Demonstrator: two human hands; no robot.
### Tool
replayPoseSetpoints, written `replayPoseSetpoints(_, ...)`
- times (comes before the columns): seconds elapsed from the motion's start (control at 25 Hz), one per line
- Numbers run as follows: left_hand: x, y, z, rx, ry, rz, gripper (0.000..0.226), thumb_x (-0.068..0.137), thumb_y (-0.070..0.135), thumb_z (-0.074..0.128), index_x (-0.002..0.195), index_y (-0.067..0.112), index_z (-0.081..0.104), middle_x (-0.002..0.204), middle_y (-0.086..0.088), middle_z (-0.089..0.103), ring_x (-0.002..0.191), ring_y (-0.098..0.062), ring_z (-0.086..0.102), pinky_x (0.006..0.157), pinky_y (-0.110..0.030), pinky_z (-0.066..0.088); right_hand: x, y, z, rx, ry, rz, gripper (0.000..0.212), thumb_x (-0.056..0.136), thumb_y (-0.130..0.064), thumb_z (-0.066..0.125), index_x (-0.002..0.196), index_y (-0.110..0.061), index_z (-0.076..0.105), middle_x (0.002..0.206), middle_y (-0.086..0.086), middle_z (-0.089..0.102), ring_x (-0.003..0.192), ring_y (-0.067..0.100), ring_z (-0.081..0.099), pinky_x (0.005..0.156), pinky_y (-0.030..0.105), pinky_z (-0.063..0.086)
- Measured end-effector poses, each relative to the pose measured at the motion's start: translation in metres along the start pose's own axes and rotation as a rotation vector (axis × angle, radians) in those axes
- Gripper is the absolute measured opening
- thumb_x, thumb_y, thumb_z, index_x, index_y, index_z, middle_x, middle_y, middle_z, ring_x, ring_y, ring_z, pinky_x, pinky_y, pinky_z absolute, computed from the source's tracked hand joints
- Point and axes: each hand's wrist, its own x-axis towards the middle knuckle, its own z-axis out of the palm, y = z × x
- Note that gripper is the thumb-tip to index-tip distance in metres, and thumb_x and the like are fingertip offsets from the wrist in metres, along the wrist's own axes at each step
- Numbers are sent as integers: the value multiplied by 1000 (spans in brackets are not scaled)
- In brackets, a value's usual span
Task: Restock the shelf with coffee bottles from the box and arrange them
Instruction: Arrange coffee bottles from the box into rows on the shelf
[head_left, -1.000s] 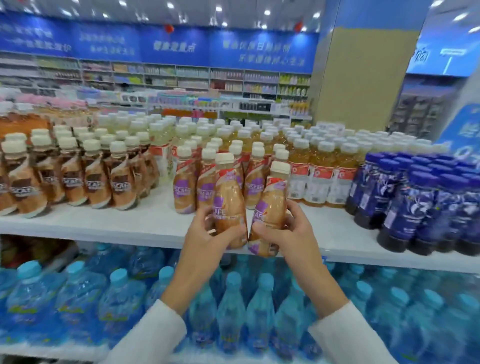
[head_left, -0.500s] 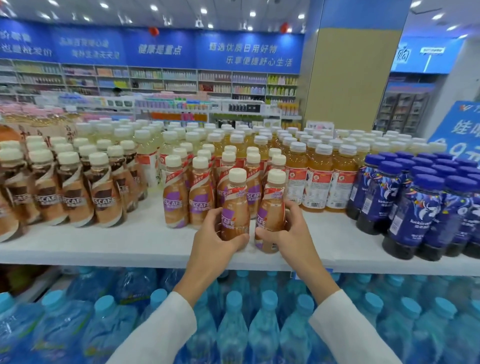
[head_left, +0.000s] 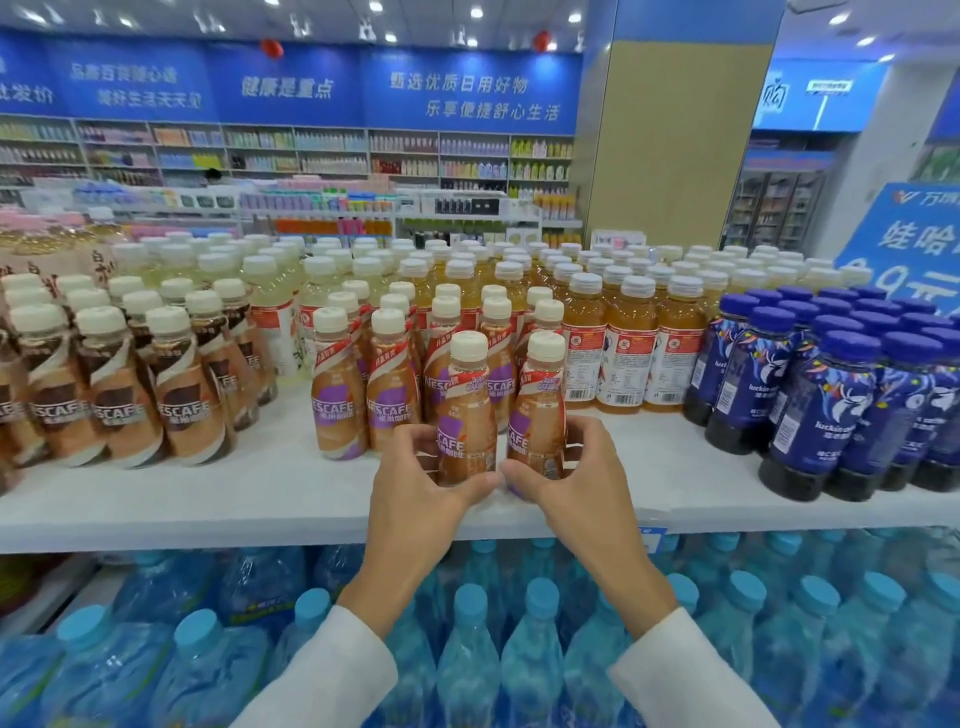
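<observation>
Two purple-labelled coffee bottles stand upright on the white shelf (head_left: 208, 499), side by side near its front edge. My left hand (head_left: 421, 483) wraps the lower half of the left coffee bottle (head_left: 465, 410). My right hand (head_left: 576, 478) wraps the base of the right coffee bottle (head_left: 537, 405). Just behind them stand rows of the same purple-labelled coffee bottles (head_left: 337, 400). The box is out of view.
Brown-labelled coffee bottles (head_left: 182, 395) fill the shelf at left. Orange tea bottles (head_left: 623, 353) stand behind right, dark blue-capped bottles (head_left: 841, 415) at far right. Blue water bottles (head_left: 467, 649) pack the shelf below. A blue price sign (head_left: 904, 234) stands at right.
Both hands have carried the two tilted bottles forward and down, setting them upright on the shelf in front of the purple-labelled rows.
</observation>
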Motion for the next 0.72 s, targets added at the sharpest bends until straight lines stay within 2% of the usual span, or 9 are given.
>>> replayPoseSetpoints(0.08, 4, -1, -5, -35, -78, -22, 66, 67, 25, 93, 117, 27, 49, 108, 16, 64, 96, 1, 63, 81, -18, 51, 3, 3, 0, -6, -16, 8, 72, 71, -43, 87, 129, -33, 45, 121, -13, 56, 108, 1, 56, 85, 17, 46)
replayPoseSetpoints(0.16, 9, -3, -9, -67, -168, -27, 55, 78, 14, 85, 118, 26, 49, 115, 10, 66, 99, 3, 63, 82, -14, 50, 5, 5, -3, 6, -42, 12, 69, 74, -39, 86, 131, -31, 48, 123, -11, 59, 109, 4, 57, 91, 23, 50)
replayPoseSetpoints(0.28, 10, -4, -13, -70, -261, -16, 47, 91, 8, 71, 126, 27, 46, 126, 8, 63, 108, 3, 61, 87, -9, 45, 7, 3, -9, 50, -123, 32, 64, 80, -31, 83, 135, -29, 50, 126, -10, 60, 112, 8, 58, 94, 26, 50)
replayPoseSetpoints(0.36, 9, -4, -12, -71, -268, -1, 47, 93, 10, 68, 129, 29, 45, 127, 13, 60, 115, -2, 59, 93, -14, 45, 8, 3, -11, 76, -175, 30, 60, 84, -27, 80, 136, -30, 49, 128, -11, 61, 115, 7, 58, 99, 31, 51)
replayPoseSetpoints(0.48, 8, -2, -7, -65, -232, 11, 59, 82, 28, 83, 126, 35, 44, 115, 25, 57, 105, 5, 59, 90, -19, 49, 7, 6, -11, 91, -191, 23, 62, 86, -27, 78, 140, -29, 49, 130, -11, 62, 119, 8, 58, 104, 36, 51)
replayPoseSetpoints(0.6, 8, 0, 0, -56, -142, 18, 68, 69, 41, 90, 122, 35, 47, 115, 18, 59, 103, 0, 60, 86, -20, 51, 6, 7, -10, 91, -185, 3, 59, 87, -28, 77, 139, -31, 49, 128, -14, 62, 118, 6, 58, 103, 34, 51)
replayPoseSetpoints(0.72, 12, -2, 0, -18, -142, 47, 69, 74, 38, 87, 132, 29, 51, 125, 10, 56, 107, -6, 60, 88, -23, 52, 8, 6, -13, 115, -221, 9, 57, 88, -24, 75, 138, -32, 48, 124, -19, 62, 117, 2, 57, 103, 30, 49)
